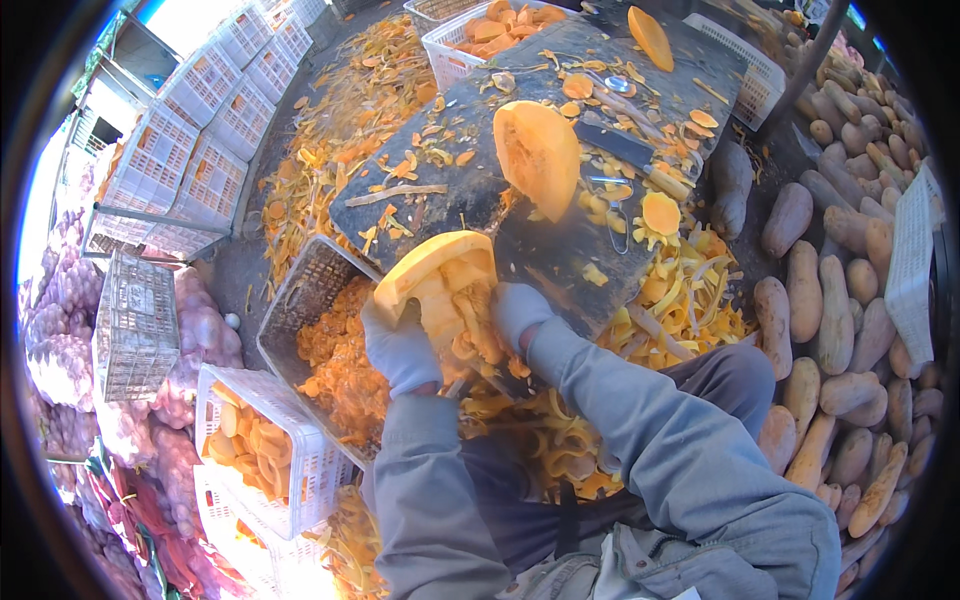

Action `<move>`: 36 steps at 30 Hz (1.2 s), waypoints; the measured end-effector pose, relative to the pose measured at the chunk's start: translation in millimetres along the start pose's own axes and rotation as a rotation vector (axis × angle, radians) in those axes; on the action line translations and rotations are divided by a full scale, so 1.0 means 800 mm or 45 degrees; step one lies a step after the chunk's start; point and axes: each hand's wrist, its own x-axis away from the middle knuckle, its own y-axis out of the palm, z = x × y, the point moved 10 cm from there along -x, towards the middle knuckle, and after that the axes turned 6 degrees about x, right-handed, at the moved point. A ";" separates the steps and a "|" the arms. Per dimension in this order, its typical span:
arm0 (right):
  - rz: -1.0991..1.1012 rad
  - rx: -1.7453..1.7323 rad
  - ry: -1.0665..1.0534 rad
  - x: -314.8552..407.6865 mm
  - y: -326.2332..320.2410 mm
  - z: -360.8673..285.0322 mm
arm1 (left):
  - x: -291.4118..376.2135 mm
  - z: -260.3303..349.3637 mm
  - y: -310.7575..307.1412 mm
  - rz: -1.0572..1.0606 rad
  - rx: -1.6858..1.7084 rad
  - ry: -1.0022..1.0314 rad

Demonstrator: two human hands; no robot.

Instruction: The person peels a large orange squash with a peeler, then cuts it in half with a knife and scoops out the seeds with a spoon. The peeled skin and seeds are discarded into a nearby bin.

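Note:
My left hand (pixel 403 349), in a pale glove, grips the left end of a peeled pumpkin piece (pixel 439 266) with its stringy, seedy hollow showing. My right hand (pixel 517 315), gloved too, is at the hollow's right side, by the loose pulp; its fingertips are partly hidden, and whether it holds pulp or a tool cannot be seen. Beyond them a peeled pumpkin half (pixel 540 157) stands on the dark work board (pixel 442 206). A cleaver (pixel 615 146) with a wooden handle and a metal peeler (pixel 619 214) lie right of it. Another peeled piece (pixel 651 37) lies at the far edge.
Left of the board, a crate (pixel 277 307) holds orange pulp. White crates of cut pumpkin (pixel 307 480) stand at lower left and behind the board (pixel 450 64). Peelings (pixel 697 300) cover the ground around. Whole long pumpkins (pixel 802 292) lie at right; net sacks (pixel 60 337) are piled at left.

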 end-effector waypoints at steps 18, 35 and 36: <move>0.352 0.323 -0.629 0.052 -0.057 -0.082 | -0.042 -0.039 0.008 0.042 0.434 -0.154; 0.244 0.279 -0.126 -0.056 -0.052 -0.072 | -0.017 -0.095 0.027 0.135 0.418 -0.418; 0.202 0.288 -0.154 -0.049 -0.045 -0.078 | -0.015 -0.100 0.027 0.162 0.453 -0.428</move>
